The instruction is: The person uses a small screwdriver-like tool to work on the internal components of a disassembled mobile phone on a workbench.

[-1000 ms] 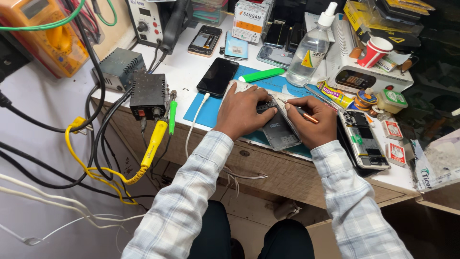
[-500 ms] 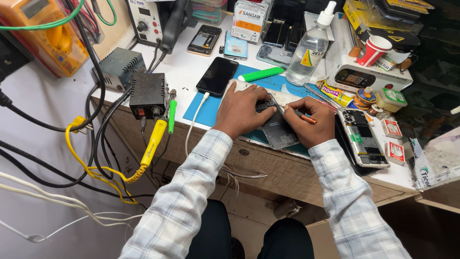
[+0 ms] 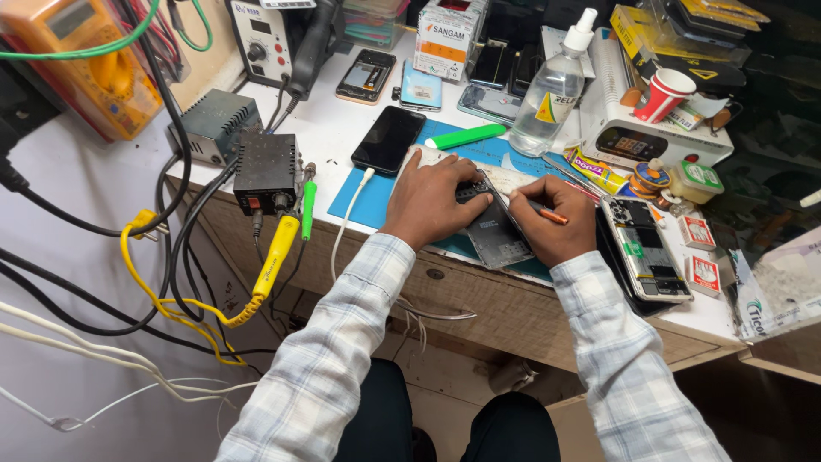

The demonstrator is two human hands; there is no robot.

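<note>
Behind the clear spray bottle (image 3: 554, 90) with its yellow triangular label stands a white-and-red carton (image 3: 448, 34); right of the bottle, a white box's dark display (image 3: 634, 147).

free: mat strip (image 3: 359, 198) left | blocked: bottle (image 3: 552, 94) behind, opened phone (image 3: 647, 250) right

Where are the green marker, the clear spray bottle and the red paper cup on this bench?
green marker (image 3: 466, 136), head view, middle of its barrel
clear spray bottle (image 3: 552, 98), head view, its clear body
red paper cup (image 3: 663, 96), head view, its red side wall
</note>
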